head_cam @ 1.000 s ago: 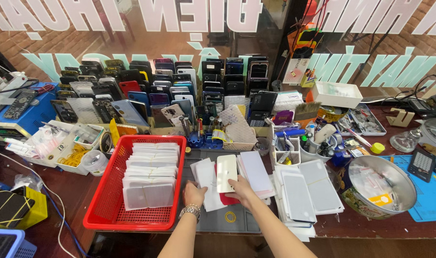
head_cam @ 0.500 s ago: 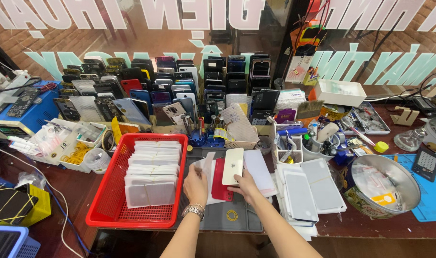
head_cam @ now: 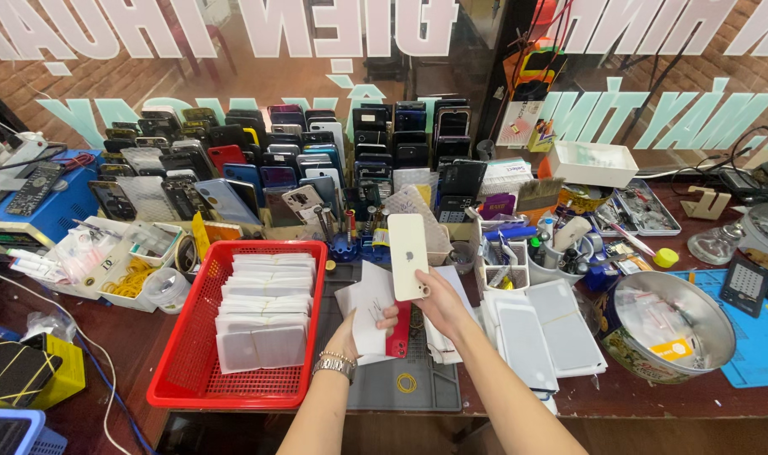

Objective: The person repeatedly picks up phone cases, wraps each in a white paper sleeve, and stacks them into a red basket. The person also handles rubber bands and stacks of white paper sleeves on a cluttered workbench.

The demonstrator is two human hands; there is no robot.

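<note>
Head view: right hand (head_cam: 439, 305) pinches cream phone (head_cam: 408, 256) upright, long axis near-far; left hand (head_cam: 356, 330) grips white sleeve (head_cam: 369, 312) just left of it.

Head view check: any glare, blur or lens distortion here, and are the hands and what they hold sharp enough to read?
Head view: even light, soft shadows; the glass pane behind carries reflections; wide-angle bending at the edges; the right hand with the cream phone back and the left hand with white paper are sharp, without motion blur.
</note>
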